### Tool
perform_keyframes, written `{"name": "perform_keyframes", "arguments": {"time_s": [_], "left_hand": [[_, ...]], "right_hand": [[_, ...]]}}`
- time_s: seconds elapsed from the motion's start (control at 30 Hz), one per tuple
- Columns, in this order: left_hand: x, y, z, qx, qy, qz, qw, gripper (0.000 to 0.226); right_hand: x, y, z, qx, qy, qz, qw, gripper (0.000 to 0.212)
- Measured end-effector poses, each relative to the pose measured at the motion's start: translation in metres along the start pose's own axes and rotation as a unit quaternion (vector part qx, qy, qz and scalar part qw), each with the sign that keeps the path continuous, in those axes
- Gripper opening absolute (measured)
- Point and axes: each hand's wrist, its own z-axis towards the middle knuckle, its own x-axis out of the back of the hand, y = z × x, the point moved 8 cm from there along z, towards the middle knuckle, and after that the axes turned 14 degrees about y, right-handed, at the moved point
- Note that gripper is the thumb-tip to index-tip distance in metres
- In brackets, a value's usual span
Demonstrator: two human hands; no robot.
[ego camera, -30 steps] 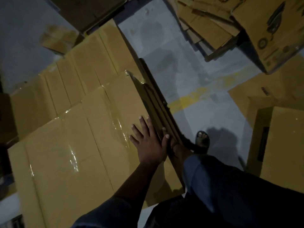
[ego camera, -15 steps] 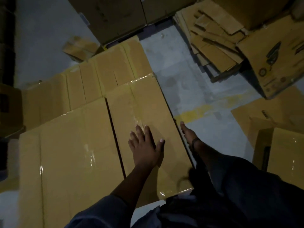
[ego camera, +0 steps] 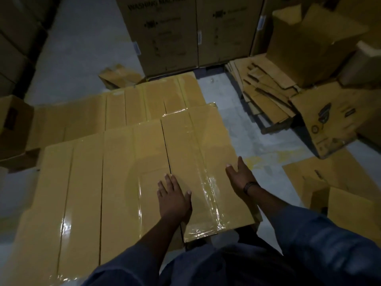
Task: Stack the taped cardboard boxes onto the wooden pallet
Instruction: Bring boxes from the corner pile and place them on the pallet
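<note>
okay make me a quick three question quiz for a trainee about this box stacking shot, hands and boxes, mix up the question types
1. True or false: the left hand lies flat on the rightmost taped box.
2. Where is the right hand? A) on that box's right edge B) in the air C) on the floor
3. What word pair is printed on the tall carton behind the stack?

Key: 1 true; 2 A; 3 washing machine.
</note>
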Motion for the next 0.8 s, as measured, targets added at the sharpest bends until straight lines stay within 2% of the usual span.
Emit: {"name": "perform_keyframes", "arguments": {"time_s": [0.17,0.43,0.67,0.8], "left_hand": [[0.005,0.0,-0.01,-0.043,-0.02,0.002,0.999,0.083],[0.006,0.018,-0.029,-0.074,0.011,-0.028,0.997,0.085],[0.014,0.085,-0.049,-0.138,0.048,-0.037,0.989,0.079],[0.003,0.146,-0.075,-0.197,0.048,-0.043,0.978,0.078]], "right_hand": [[-0.001,0.001,-0.022,0.017,0.009,-0.055,0.998,0.09],[0.016,0.027,-0.055,0.047,0.011,-0.106,0.993,0.09],[0.071,0.067,-0.077,0.032,0.039,-0.08,0.996,0.09],[0.116,0.124,-0.103,0.0,0.062,-0.052,0.997,0.092]]}}
